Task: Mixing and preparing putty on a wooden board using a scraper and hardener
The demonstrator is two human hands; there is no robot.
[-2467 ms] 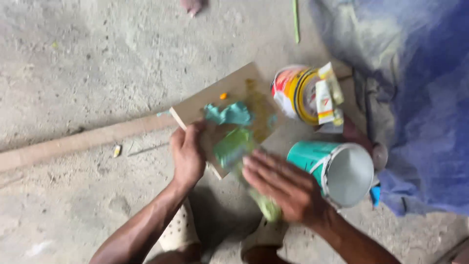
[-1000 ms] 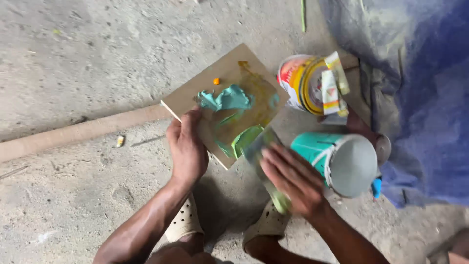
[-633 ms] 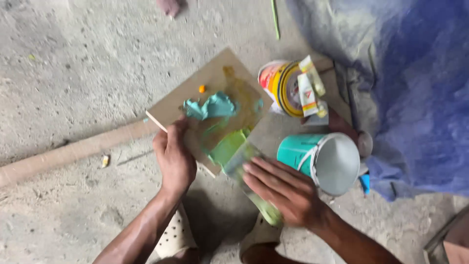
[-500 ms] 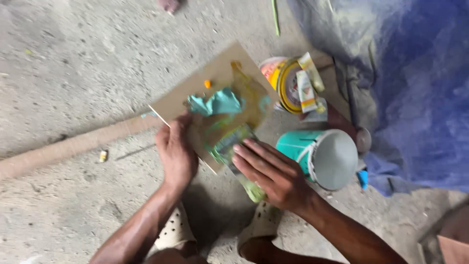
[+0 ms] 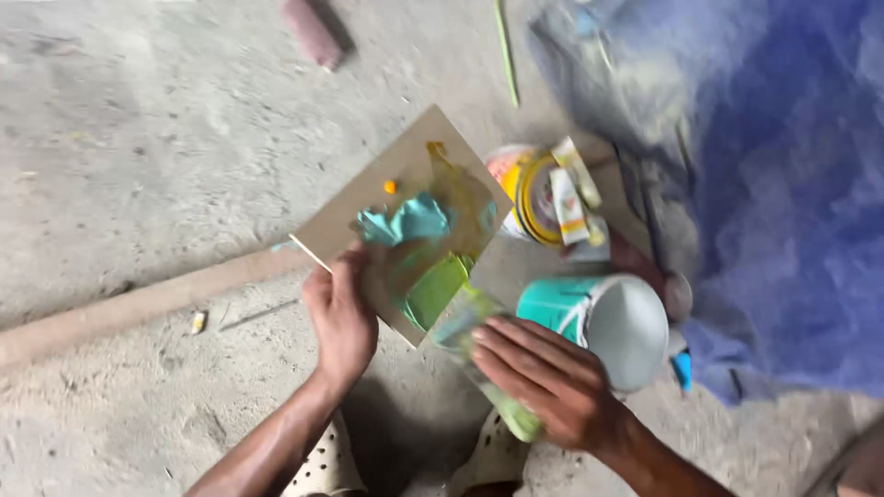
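My left hand (image 5: 343,313) grips the near edge of a flat brown board (image 5: 378,207) smeared with teal, green and yellow-brown putty. My right hand (image 5: 551,379) holds a putty knife (image 5: 479,354) whose green-coated blade rests at the board's lower right corner, next to a patch of light green putty (image 5: 435,290). A lump of teal putty (image 5: 410,221) sits in the middle of the board, with a small orange dab above it.
A teal can with a white lid (image 5: 603,317) lies on its side right of my right hand. A yellow tin with sticks across it (image 5: 543,193) stands behind it. Blue tarp (image 5: 764,184) covers the right. A wooden strip (image 5: 138,308) lies on the concrete floor; my sandalled feet are below.
My right hand and the knife have kept sliding back and forth over the green putty at the board's lower corner. The left hand stays on the board's edge. The camera has shifted slightly.
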